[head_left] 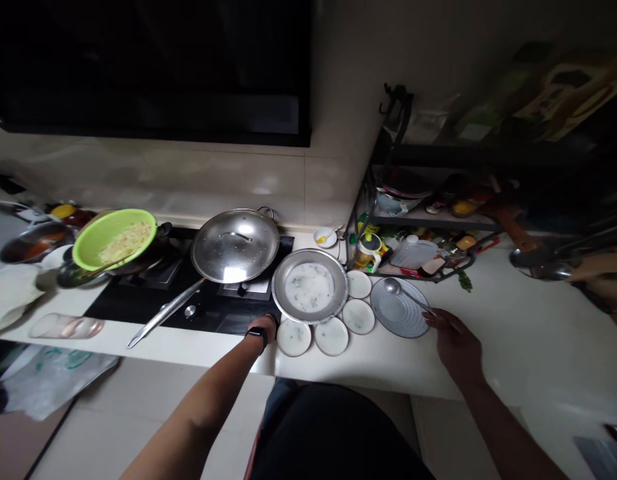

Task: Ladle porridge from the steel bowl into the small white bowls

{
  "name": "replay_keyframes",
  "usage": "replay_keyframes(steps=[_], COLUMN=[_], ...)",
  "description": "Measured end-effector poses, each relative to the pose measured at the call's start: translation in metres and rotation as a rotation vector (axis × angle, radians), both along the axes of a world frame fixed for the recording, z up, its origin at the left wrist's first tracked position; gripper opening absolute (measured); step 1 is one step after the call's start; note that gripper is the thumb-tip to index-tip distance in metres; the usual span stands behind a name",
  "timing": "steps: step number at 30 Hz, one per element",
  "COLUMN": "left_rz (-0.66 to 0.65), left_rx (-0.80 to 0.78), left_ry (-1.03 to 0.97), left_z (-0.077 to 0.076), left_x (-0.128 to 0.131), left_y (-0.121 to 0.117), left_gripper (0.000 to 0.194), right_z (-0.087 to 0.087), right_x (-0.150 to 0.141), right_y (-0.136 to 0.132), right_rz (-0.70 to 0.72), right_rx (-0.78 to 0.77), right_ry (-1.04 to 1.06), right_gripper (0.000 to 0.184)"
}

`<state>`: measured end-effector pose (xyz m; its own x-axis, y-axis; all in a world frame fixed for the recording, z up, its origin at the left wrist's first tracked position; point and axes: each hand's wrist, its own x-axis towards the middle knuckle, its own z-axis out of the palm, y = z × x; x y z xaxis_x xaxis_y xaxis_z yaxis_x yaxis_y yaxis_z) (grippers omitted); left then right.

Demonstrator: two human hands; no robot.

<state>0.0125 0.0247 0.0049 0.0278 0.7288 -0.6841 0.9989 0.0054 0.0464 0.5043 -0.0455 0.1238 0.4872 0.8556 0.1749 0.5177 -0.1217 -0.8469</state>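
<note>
L hand (262,328) curled on steel plate (277,293) rim, R hand (451,341) pinching ladle (413,299) over striped plate (413,321).

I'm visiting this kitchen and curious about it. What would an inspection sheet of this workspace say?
Surface: white counter with a black hob set into it.
Job's things: steel plate of milky liquid, small white saucers, and a striped plate under a ladle.
Clutter: lidded steel pan; green bowl of noodles.
Grips: right hand at the ladle's handle, hold unclear; left hand at the counter edge, by the steel plate.
Cables: nothing seen.
Surroundings: wire rack with jars; tiled wall.
</note>
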Motion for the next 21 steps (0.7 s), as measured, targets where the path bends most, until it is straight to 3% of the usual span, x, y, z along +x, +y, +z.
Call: replay_keyframes(steps=[6, 13, 17, 21], left_rz=[0.013, 0.007, 0.006, 0.007], left_rx=[-0.035, -0.018, -0.032, -0.026], left_ry=[0.006, 0.027, 0.04, 0.02], left_z=[0.002, 0.008, 0.007, 0.001], left_x=[0.0, 0.003, 0.003, 0.001], left_y=[0.002, 0.0, 0.001, 0.002], left_gripper=[0.039, 0.037, 0.039, 0.04], right_z=[-0.029, -0.053, -0.048, -0.027], right_x=[0.03, 0.027, 0.026, 0.019], right_y=[-0.017, -0.029, -0.025, -0.015], right_rz=[-0.17, -0.35, -0.329, -0.253], right_rx=[-0.109, 0.036, 0.021, 0.072], right_ry=[0.251, 0.737, 0.756, 0.719], right_gripper=[0.058, 0.052, 0.049, 0.048])
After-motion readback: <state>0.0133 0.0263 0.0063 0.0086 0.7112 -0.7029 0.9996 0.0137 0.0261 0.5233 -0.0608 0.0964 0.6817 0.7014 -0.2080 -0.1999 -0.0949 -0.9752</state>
